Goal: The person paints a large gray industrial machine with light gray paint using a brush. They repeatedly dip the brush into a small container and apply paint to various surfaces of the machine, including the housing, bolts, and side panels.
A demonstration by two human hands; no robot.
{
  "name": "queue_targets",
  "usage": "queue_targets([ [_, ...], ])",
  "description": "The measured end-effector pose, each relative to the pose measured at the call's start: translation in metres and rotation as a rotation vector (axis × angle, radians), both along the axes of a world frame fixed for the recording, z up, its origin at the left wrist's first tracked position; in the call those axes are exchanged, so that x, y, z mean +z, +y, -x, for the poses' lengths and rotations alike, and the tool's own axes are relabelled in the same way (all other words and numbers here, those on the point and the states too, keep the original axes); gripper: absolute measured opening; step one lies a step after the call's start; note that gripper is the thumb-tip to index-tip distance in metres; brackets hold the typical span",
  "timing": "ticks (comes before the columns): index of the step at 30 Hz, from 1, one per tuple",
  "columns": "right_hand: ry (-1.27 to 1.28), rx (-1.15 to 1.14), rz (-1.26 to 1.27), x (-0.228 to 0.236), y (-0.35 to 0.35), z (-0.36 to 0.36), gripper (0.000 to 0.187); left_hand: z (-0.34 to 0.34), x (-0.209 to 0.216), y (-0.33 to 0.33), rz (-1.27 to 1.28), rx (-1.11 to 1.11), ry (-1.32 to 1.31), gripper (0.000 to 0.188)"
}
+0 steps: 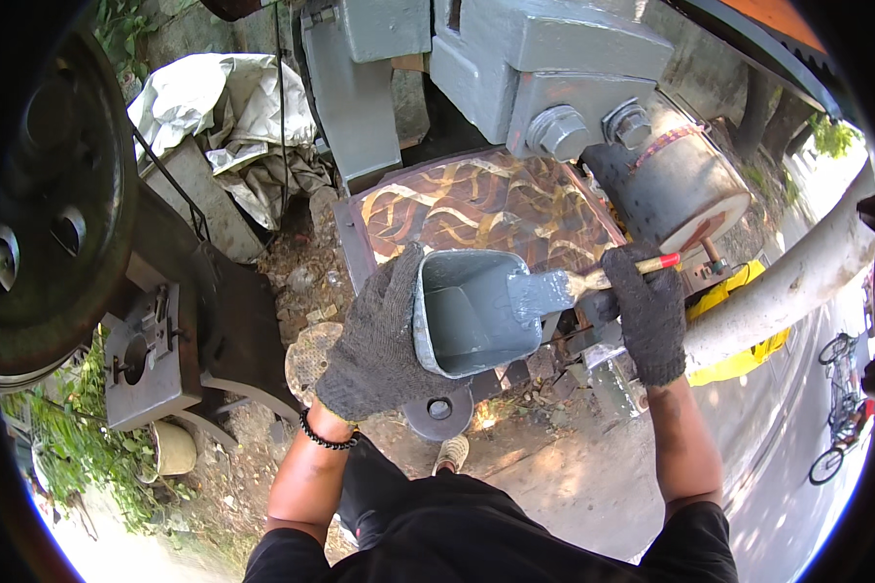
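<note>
My left hand (374,335), in a dark knitted glove, grips the left side of a square-mouthed container (525,347) with grey paint inside. A paintbrush (598,282) with a wooden, red-tipped handle is held in my gloved right hand (648,316). Its grey-coated bristles rest at the container's right rim. Beyond the container lies a flat bed covered with a brown and gold patterned sheet (476,204). Behind that stands a grey-painted machine body (554,58) with two large hex bolts (559,131).
A dark wheeled machine (68,194) stands at the left, near a crumpled silver tarp (219,112). To the right are a cylindrical motor (671,185), a pale slanting trunk or pole (787,282) and yellow cloth (749,355). A bicycle (841,403) stands on the road.
</note>
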State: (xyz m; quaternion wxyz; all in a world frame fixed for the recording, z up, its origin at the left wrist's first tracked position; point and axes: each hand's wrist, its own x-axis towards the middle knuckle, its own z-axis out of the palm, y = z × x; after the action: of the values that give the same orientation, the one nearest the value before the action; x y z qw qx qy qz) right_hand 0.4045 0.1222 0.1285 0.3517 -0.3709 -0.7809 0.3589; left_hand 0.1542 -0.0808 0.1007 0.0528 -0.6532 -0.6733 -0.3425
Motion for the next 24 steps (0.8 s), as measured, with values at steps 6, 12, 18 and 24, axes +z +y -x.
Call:
queue_targets([
  [6, -0.155, 0.293, -0.563, 0.016, -0.011, -0.021, 0.018, 0.001, -0.004, -0.018, 0.035, -0.047, -0.11, 0.123],
  [12, -0.043, 0.444, -0.153, 0.015, -0.017, -0.034, 0.019, -0.007, -0.003, -0.044, -0.029, -0.059, -0.056, 0.131],
  [18, 0.182, 0.437, 0.353, 0.037, -0.009, -0.047, 0.016, -0.032, 0.006, -0.038, 0.091, 0.045, -0.143, 0.132],
  [24, -0.054, 0.719, -0.006, 0.019, 0.046, -0.033, 0.024, -0.075, 0.031, 0.0, 0.127, 0.172, 0.003, 0.129],
])
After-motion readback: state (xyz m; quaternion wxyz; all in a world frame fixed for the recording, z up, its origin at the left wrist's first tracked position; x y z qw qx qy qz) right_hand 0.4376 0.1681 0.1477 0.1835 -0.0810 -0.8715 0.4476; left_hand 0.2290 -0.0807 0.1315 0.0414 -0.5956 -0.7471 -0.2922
